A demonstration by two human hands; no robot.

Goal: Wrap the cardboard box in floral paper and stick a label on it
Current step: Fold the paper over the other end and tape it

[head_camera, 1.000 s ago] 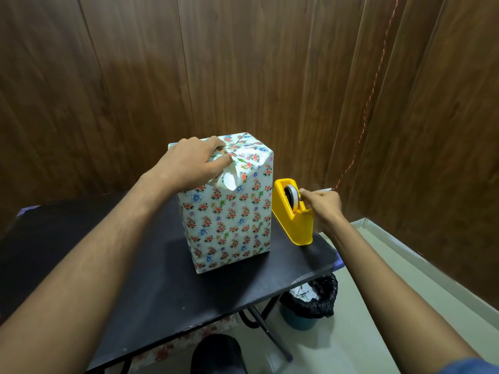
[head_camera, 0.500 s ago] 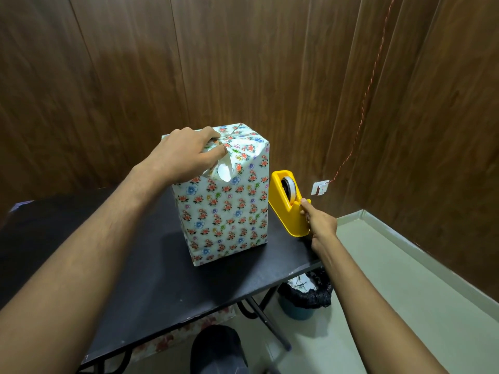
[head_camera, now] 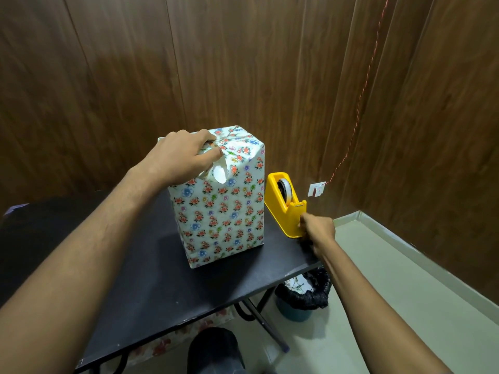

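A tall box wrapped in floral paper (head_camera: 221,211) stands upright on the black table (head_camera: 151,279). My left hand (head_camera: 183,155) presses down on the folded paper flaps at the box's top near edge; a loose white flap curls out below my fingers. To the right of the box stands a yellow tape dispenser (head_camera: 286,209) with a roll of clear tape. My right hand (head_camera: 317,230) is at the dispenser's near end, just below the cutter, with the fingers pinched together. Whether a strip of tape is between them cannot be made out.
The dispenser stands near the table's right edge. Below that edge sits a bin lined with a black bag (head_camera: 305,295). Floral paper (head_camera: 172,344) lies under the table. Dark wooden wall panels close in behind, with a red cord (head_camera: 359,103) running down to a small wall socket (head_camera: 317,188).
My right hand has slid from the tape roll at the dispenser's top down past the cutter to its near end. My left hand has stayed on top of the box.
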